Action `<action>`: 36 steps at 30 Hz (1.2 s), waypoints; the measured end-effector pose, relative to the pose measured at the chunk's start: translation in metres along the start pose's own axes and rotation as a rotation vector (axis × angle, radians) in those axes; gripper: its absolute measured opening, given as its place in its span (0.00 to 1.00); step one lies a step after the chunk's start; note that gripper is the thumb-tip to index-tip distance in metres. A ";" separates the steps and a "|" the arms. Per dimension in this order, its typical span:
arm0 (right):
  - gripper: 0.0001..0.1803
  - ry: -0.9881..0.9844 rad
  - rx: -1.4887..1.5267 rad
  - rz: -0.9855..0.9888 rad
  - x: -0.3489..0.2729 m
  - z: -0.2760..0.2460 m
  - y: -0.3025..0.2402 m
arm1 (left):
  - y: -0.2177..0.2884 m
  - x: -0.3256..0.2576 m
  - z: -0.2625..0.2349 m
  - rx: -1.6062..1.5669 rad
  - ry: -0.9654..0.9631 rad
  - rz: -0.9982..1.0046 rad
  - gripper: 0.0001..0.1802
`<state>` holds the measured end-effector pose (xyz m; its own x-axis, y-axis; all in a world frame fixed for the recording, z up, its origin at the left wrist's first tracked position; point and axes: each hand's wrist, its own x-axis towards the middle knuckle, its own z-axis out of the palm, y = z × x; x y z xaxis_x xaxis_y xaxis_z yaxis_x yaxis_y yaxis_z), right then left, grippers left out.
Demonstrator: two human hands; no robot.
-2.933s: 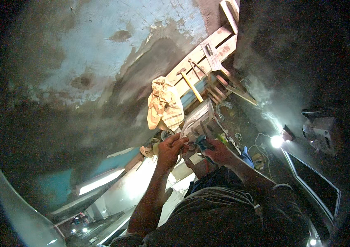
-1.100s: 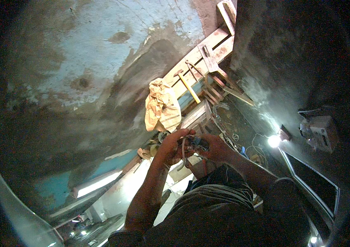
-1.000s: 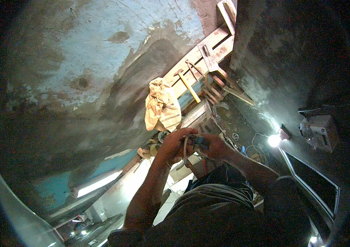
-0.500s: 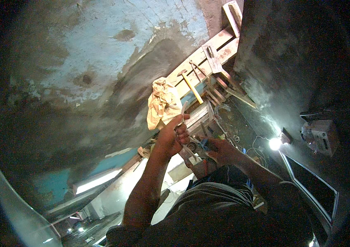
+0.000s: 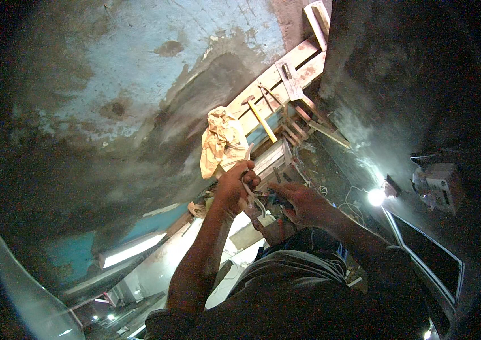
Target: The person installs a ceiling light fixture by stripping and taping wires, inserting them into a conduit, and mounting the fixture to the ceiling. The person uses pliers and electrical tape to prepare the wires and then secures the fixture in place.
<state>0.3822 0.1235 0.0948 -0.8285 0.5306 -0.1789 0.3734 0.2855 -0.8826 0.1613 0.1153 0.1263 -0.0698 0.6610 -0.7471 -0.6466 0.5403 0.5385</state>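
Observation:
My left hand (image 5: 233, 188) is closed around a pale, flexible strip (image 5: 258, 203), whose upper end sticks out above my fist and whose lower end curves down toward my other hand. Close by on the right, my right hand (image 5: 307, 205) has its fingers curled round a small dark bluish object (image 5: 277, 200), mostly hidden and too dim to name. A small gap separates the two hands. Just beyond my left hand lies a crumpled tan paper bag (image 5: 220, 141).
Along a wooden plank scaffold (image 5: 243, 107) lie a yellow-handled hammer (image 5: 262, 120), pincers (image 5: 268, 95) and a flat board with a dark handle (image 5: 289, 81). A patchy blue and grey wall (image 5: 121, 85) rises at left. To the right are a bright lamp (image 5: 376, 197) and a box (image 5: 445, 188).
The pale strip's lower end now bends in a curve below my left fist. My right hand has shifted slightly up, and less blue shows at its fingertips.

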 end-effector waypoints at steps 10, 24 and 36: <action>0.41 0.065 -0.102 -0.029 0.001 0.003 -0.002 | 0.007 -0.019 0.008 0.784 -0.008 0.465 0.13; 0.35 0.144 -0.098 0.000 -0.005 -0.001 -0.009 | 0.006 -0.036 -0.002 0.691 0.051 0.039 0.23; 0.41 0.116 -0.069 -0.159 0.001 0.007 0.010 | -0.011 -0.029 -0.003 0.702 0.020 0.082 0.21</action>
<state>0.3822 0.1210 0.0824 -0.8270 0.5620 0.0155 0.2725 0.4248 -0.8633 0.1678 0.0882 0.1409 -0.1156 0.7082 -0.6965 0.0033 0.7014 0.7127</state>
